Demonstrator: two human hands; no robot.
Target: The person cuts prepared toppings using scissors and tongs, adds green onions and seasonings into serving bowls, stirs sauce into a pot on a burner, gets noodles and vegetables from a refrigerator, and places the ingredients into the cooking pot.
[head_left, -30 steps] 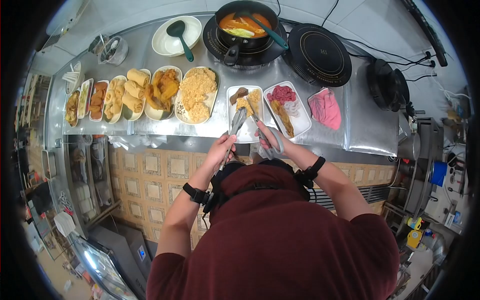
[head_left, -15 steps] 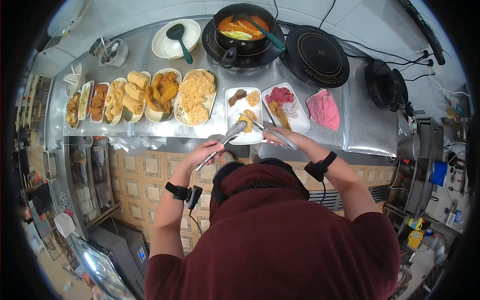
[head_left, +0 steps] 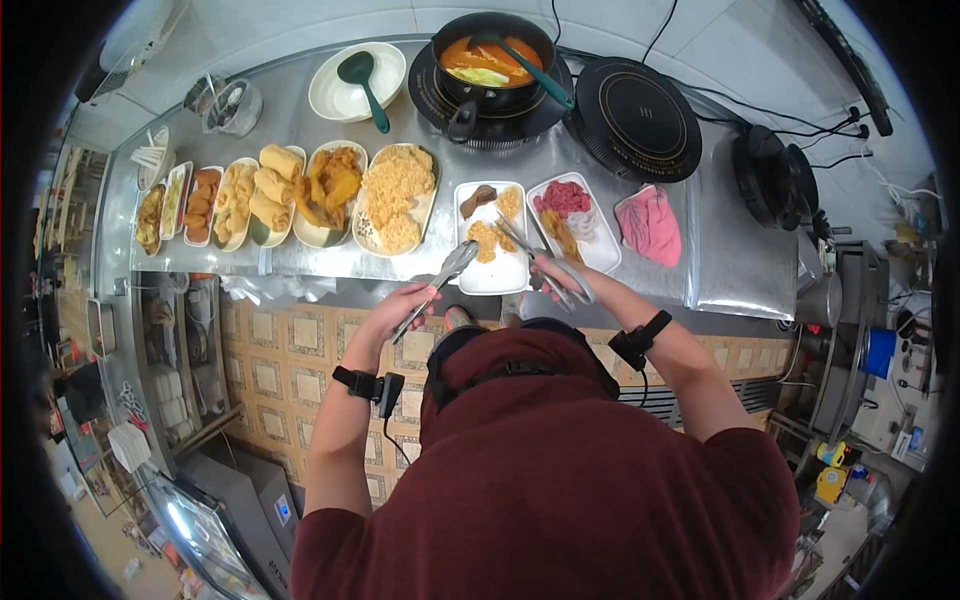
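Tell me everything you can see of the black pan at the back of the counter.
The pan is round, black and deep-sided, apparently coated metal, with one stubby dark handle pointing towards the wearer. It sits upright, uncovered, on the left of two black cooktops. Inside are an orange-red liquid and pale green leafy pieces. A dark green utensil dips in, its shaft crossing the right-hand rim. Neither hand touches the pan. Whether it is heating cannot be told.

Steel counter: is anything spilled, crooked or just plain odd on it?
No spill or damage shows on the counter. The crumpled pink cloth looks slightly odd, lying so close to uncovered food. The tray of pink food also sits at an angle to the tray under the scissors.
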